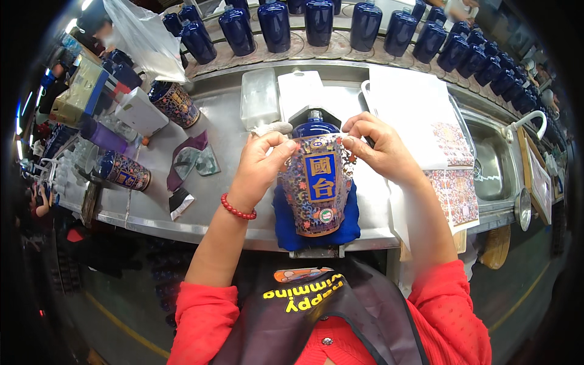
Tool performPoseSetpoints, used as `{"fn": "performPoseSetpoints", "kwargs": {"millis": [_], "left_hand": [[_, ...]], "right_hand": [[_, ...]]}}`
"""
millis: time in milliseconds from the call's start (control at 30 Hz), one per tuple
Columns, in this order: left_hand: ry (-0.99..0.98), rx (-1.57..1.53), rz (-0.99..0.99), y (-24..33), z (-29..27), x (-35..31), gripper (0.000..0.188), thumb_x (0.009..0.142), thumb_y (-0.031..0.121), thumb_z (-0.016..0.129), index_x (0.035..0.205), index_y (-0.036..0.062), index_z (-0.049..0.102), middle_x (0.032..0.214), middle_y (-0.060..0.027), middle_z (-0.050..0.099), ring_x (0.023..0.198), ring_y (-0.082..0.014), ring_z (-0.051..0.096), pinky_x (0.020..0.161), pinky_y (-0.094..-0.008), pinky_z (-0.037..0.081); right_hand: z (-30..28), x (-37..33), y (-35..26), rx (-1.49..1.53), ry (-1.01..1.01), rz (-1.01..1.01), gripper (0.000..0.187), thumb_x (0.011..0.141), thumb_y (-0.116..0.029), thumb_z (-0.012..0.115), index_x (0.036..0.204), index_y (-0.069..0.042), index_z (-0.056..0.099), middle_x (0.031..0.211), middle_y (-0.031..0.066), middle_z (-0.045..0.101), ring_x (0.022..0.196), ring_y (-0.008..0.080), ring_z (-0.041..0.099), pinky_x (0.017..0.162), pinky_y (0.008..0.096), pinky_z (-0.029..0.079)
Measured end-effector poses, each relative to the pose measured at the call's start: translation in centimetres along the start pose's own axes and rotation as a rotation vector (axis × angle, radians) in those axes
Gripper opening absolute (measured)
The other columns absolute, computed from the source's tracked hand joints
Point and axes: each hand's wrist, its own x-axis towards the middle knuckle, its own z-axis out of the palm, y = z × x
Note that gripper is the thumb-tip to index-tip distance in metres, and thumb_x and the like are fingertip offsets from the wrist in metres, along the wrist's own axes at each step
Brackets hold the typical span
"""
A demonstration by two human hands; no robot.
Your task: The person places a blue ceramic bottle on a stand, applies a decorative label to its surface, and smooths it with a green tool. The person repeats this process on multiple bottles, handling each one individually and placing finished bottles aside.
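A dark blue bottle (316,128) lies tilted in front of me, its neck pointing away, on a blue cloth (349,224). Over its body spreads a patterned decal sheet (322,213) with floral ornament and a gold-framed blue panel. The thumb and fingers of my left hand (258,163) pinch the decal's upper left corner. At the upper right corner, my right hand (384,149) grips the same decal between thumb and fingers. How firmly the sheet sticks to the bottle cannot be made out. Just beyond my left fingers is a small whitish lump (272,128), perhaps a cloth or sponge.
Printed decal sheets (453,194) are stacked to the right, before a sink (490,164) with a curved tap. A translucent tub (260,97) stands behind. Decorated bottles (125,170) and crumpled cloths (191,161) lie left. Plain blue bottles (319,24) line a conveyor along the back.
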Motion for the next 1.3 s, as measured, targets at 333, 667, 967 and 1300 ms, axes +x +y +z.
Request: {"fn": "performPoseSetpoints", "kwargs": {"millis": [333,667,967,1300], "left_hand": [[-0.004,-0.114,-0.023,-1.1,0.0,1.9,0.018,0.098,0.020,0.064,0.089,0.0044,0.065,0.084,0.0025,0.063,0.075,-0.0042,0.052,0.066,-0.0216,0.042],[0.026,-0.074,0.055,-2.5,-0.2,2.4,0.020,0.098,0.021,0.065,0.089,0.0034,0.063,0.092,-0.0022,0.065,0.078,-0.0051,0.056,0.067,-0.0217,0.046],[0.154,0.688,0.594,-2.3,1.0,-1.8,0.068,0.098,0.054,0.056,0.141,0.0021,0.054,0.141,-0.0203,0.054,0.135,-0.0346,0.041,0.116,-0.0472,0.021],[0.042,0.717,0.502,-3.2,1.6,-2.6,0.082,0.095,0.063,0.053,0.150,0.0019,0.044,0.149,-0.0220,0.047,0.141,-0.0408,0.032,0.120,-0.0499,0.014]], "right_hand": [[1.4,0.1,2.3,0.304,0.096,0.116,0.024,0.102,-0.020,0.061,0.086,-0.002,0.060,0.112,0.0072,0.057,0.091,0.0097,0.054,0.080,0.0251,0.047],[2.2,0.3,3.8,0.157,0.159,0.031,0.013,0.097,-0.012,0.064,0.095,0.001,0.062,0.111,0.0132,0.061,0.101,0.0211,0.060,0.089,0.0321,0.048],[3.7,-3.8,1.0,-0.330,0.279,-0.174,0.055,0.094,-0.027,0.068,0.144,-0.009,0.055,0.144,0.0219,0.042,0.120,0.0367,0.051,0.103,0.0428,0.044],[4.7,-5.0,1.5,-0.324,0.129,-0.114,0.074,0.091,-0.041,0.070,0.153,-0.012,0.042,0.154,0.0255,0.031,0.127,0.0423,0.045,0.106,0.0473,0.042]]}}
